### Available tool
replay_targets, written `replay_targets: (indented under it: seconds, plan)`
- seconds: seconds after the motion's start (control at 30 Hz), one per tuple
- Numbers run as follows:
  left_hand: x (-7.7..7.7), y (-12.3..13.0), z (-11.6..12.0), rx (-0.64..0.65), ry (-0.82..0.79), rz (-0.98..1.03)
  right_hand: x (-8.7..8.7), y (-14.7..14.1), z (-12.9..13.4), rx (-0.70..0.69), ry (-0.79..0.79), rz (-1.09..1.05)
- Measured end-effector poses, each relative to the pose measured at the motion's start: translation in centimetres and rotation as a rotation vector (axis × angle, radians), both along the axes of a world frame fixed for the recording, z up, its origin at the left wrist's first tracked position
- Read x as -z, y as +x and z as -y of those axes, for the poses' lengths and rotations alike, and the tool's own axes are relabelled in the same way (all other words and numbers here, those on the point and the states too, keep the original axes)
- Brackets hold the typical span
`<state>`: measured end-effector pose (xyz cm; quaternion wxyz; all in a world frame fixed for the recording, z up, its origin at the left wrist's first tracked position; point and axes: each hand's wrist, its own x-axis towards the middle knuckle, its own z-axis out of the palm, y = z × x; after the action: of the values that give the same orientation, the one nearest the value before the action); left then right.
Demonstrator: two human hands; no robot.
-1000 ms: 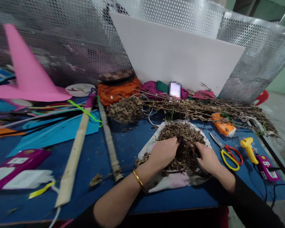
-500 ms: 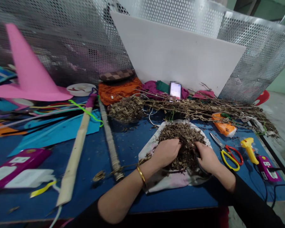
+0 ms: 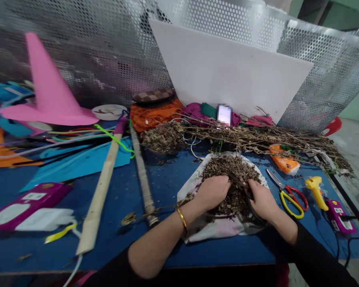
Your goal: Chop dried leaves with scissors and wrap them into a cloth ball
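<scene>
A heap of chopped dried plant bits (image 3: 231, 164) lies on a pale cloth (image 3: 224, 229) in front of me. My left hand (image 3: 213, 193), a gold bangle on its wrist, is closed over the heap on a brown dried plant stem, mostly hidden by the fingers. My right hand (image 3: 261, 199) is closed around dark-handled scissors (image 3: 252, 208); a black loop shows below the fingers. Their dark blades point toward the left fingertips, and I cannot tell how far apart they are. A thin dry stalk (image 3: 166, 208) pokes out left of my left wrist.
Red-and-yellow-handled scissors (image 3: 290, 197), a yellow glue gun (image 3: 317, 192) and a purple power strip (image 3: 341, 217) lie right. Dried branches (image 3: 254, 137) stretch across the back. Leftward are two sticks, the nearer pale (image 3: 100, 199), and a pink paper cone hat (image 3: 49, 95).
The whole view has shifted slightly, so things sit a little farther right. Both hands keep almost the same place and grip over the heap.
</scene>
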<state>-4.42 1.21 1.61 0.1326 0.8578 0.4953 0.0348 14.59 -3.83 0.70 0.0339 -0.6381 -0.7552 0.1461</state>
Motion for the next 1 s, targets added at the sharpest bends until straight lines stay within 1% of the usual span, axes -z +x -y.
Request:
replay_targets:
  seconds: [0.17, 0.3, 0.47, 0.7, 0.87, 1.0]
  plan:
    - [-0.2, -0.3, -0.3, -0.008, -0.028, 0.018, 0.2, 0.1, -0.1, 0.010, -0.017, 0.002]
    - [-0.2, -0.2, -0.2, -0.013, -0.013, 0.011, 0.1, 0.1, -0.1, 0.003, -0.005, 0.024]
    - [0.1, 0.1, 0.1, 0.072, 0.008, -0.019, 0.0, 0.0, 0.0, 0.006, 0.055, 0.049]
    - [0.6, -0.1, -0.2, 0.052, 0.020, -0.015, 0.3, 0.2, -0.3, -0.004, -0.025, 0.056]
    - [0.0, -0.1, -0.1, 0.032, -0.018, -0.009, 0.4, 0.2, -0.2, 0.011, -0.001, 0.011]
    - [-0.9, -0.6, -0.4, -0.016, -0.052, 0.053, 0.2, 0.9, -0.3, 0.073, 0.068, -0.115]
